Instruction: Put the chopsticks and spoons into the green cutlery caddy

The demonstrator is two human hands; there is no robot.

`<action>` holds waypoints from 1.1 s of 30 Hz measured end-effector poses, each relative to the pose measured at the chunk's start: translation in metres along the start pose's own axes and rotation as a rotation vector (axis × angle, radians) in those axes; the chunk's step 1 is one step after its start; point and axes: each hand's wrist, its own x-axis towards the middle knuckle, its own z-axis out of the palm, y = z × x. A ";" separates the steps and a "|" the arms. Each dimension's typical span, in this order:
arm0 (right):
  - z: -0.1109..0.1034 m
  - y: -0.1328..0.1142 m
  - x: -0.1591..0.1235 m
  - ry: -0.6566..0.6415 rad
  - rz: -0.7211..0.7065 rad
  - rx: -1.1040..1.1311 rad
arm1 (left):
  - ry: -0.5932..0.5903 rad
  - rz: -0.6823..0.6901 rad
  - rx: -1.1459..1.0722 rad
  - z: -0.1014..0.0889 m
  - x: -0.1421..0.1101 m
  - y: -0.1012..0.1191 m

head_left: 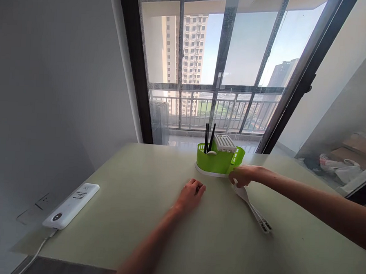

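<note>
My right hand (241,175) reaches in from the right, beside the right end of a green utensil holder (212,162). Its curled fingers are closed around the bowl end of a white spoon (242,193); the fingertips are partly hidden. Two white handles with dark patterned ends stretch from there toward the front right, close together. My left hand (192,193) rests on the table in a loose curl, in front of the holder, with nothing visible in it. Black chopsticks (206,138) stand upright in the holder's left part, and a white slotted piece (224,143) sits on top.
The pale table (137,183) reaches back toward a glass sliding door with a dark frame. At its left edge lies a white power strip (71,207) with a cable (39,248) running off the front. Cardboard boxes and bags (347,162) are piled on the floor at right.
</note>
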 end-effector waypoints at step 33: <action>-0.014 -0.009 -0.018 -0.062 -0.002 0.000 | -0.007 -0.007 -0.008 -0.001 0.001 0.001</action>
